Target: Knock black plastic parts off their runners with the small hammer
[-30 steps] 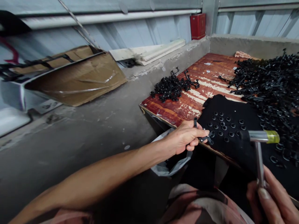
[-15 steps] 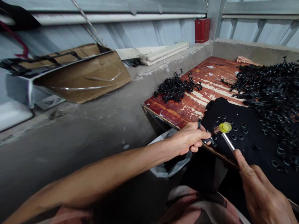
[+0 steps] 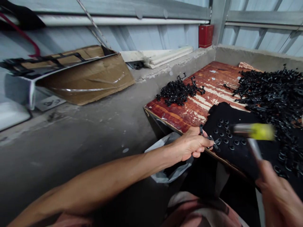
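My left hand (image 3: 190, 145) pinches a small black plastic sprue piece (image 3: 211, 140) and holds it at the near edge of a black cloth (image 3: 239, 151) that carries several small black rings. My right hand (image 3: 278, 192) is closed round the metal handle of a small hammer (image 3: 254, 132) with a yellow-tipped head. The hammer is raised above the cloth and blurred by motion, to the right of the held piece.
A worn red wooden board (image 3: 196, 107) holds a small heap of black plastic parts (image 3: 176, 91) and a large heap (image 3: 274, 91) at the right. A grey bag (image 3: 165, 170) hangs below the board's edge. Cardboard (image 3: 92, 78) and white slats (image 3: 161, 55) lie on the concrete ledge.
The hammer came down onto the piece in my left hand half a second ago and has now swung back up and to the right. My left hand has stayed in place.
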Demonstrator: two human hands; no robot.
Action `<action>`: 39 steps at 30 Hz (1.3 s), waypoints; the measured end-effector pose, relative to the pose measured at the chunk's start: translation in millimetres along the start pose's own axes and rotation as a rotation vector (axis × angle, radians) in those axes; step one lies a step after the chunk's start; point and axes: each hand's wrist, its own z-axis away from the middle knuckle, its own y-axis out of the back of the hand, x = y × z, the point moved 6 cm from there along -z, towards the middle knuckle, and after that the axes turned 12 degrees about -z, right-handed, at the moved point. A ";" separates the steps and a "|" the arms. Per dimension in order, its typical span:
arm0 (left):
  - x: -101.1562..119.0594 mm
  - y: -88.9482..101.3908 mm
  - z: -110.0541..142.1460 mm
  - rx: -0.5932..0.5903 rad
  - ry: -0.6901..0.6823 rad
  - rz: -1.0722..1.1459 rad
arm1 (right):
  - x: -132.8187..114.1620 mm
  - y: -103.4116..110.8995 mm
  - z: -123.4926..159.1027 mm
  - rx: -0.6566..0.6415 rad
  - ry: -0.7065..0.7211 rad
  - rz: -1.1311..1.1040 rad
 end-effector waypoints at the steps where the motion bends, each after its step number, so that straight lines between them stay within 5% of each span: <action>1: -0.6 0.4 -0.6 0.004 -0.003 -0.005 | -1.2 -4.2 -1.3 -0.069 0.025 0.046; 3: -1.9 1.0 -1.8 0.014 -0.005 -0.012 | -4.6 -10.3 -2.9 -0.174 0.063 0.112; 7: -2.5 0.8 -2.8 0.030 -0.021 -0.008 | -12.6 -4.3 -2.5 -0.070 0.064 0.188; 16: 3.1 -1.4 0.1 0.055 -0.135 -0.039 | -11.9 -16.3 -1.9 -0.153 0.244 0.217; 18: 0.1 -1.8 1.0 0.075 -0.141 0.008 | -10.4 -22.7 -4.2 -0.222 0.204 0.147; 23: -13.3 -22.4 14.3 0.043 -0.180 0.236 | -11.2 -30.0 -16.3 -0.059 -0.049 -0.113; 28: -34.6 -53.8 32.1 -0.152 -0.122 0.460 | -4.6 -53.4 -20.7 -0.030 -0.340 -0.443; 32: -41.8 -47.4 27.0 -0.451 -0.090 0.501 | -2.4 -53.8 -18.1 -0.013 -0.378 -0.469; 36: -26.1 -18.3 13.2 -0.661 -0.173 0.311 | -1.6 -52.6 -16.0 -0.084 -0.448 -0.528; 39: -12.9 -6.8 6.9 -0.507 -0.236 -0.112 | -3.8 -54.4 -16.8 -0.121 -0.499 -0.557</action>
